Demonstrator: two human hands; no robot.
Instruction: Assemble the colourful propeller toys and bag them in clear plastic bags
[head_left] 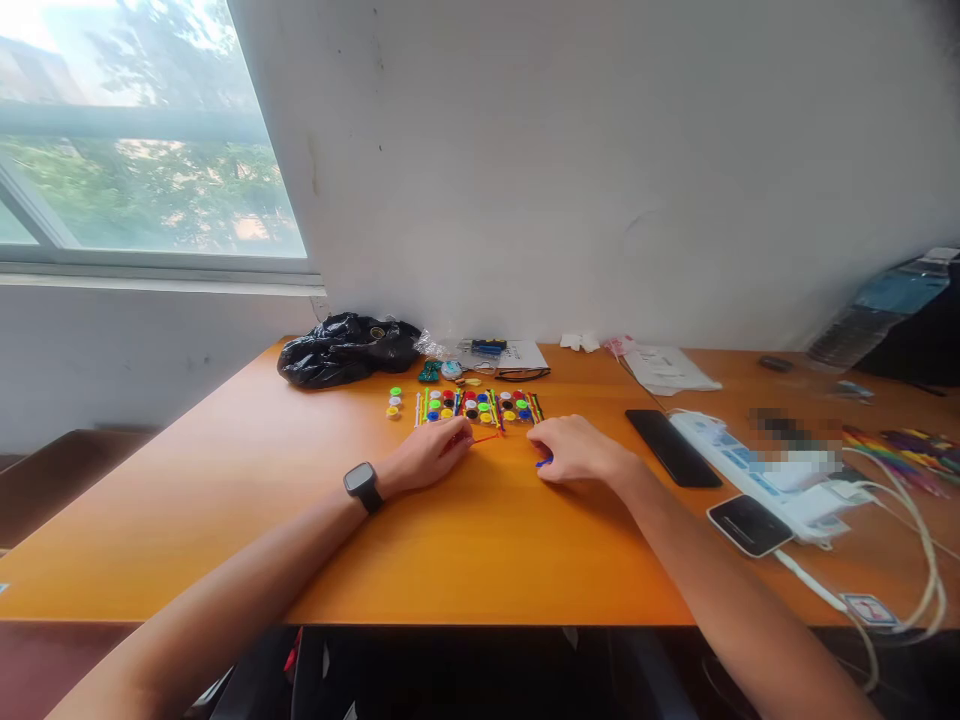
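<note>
Rows of small coloured discs and thin coloured sticks [469, 405] lie on the orange table [247, 480] in front of me. My left hand [429, 452], with a black watch on its wrist, rests just below the rows, its fingers pinched on a thin red stick [486, 439]. To the right my right hand [574, 448] lies knuckles up on the table, curled over a small blue piece [543, 462]. Three loose discs [394, 403] sit left of the rows.
A black plastic bag [345, 349] and papers [517, 356] lie at the back by the wall. A dark phone [673, 447], a white power strip [757, 475], a second phone [749, 524], cables and coloured pencils [911, 447] fill the right side.
</note>
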